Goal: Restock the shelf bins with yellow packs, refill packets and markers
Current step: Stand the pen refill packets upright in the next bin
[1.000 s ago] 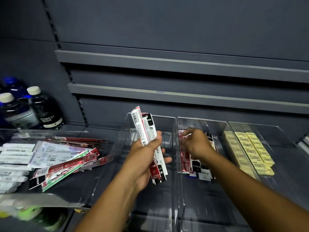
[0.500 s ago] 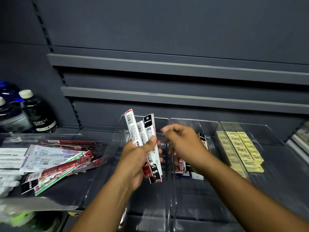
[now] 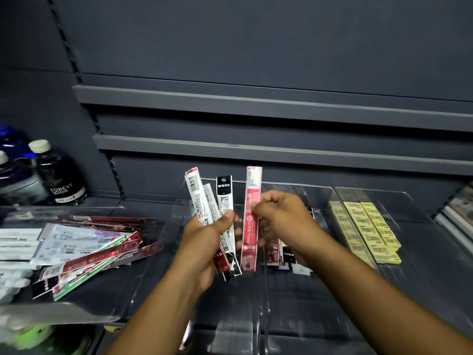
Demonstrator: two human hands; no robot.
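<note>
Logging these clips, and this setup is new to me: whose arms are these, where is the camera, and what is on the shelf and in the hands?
There is no robot: these are a person's bare hands, filmed by a wide-angle camera on their head, looking down. The left hand grips a fan of refill packets; the right hand pinches one red packet. Below stand clear bins: one holds more packets, the one to its right yellow packs. At left, loose packets lie in a tray, bottles behind it.
</note>
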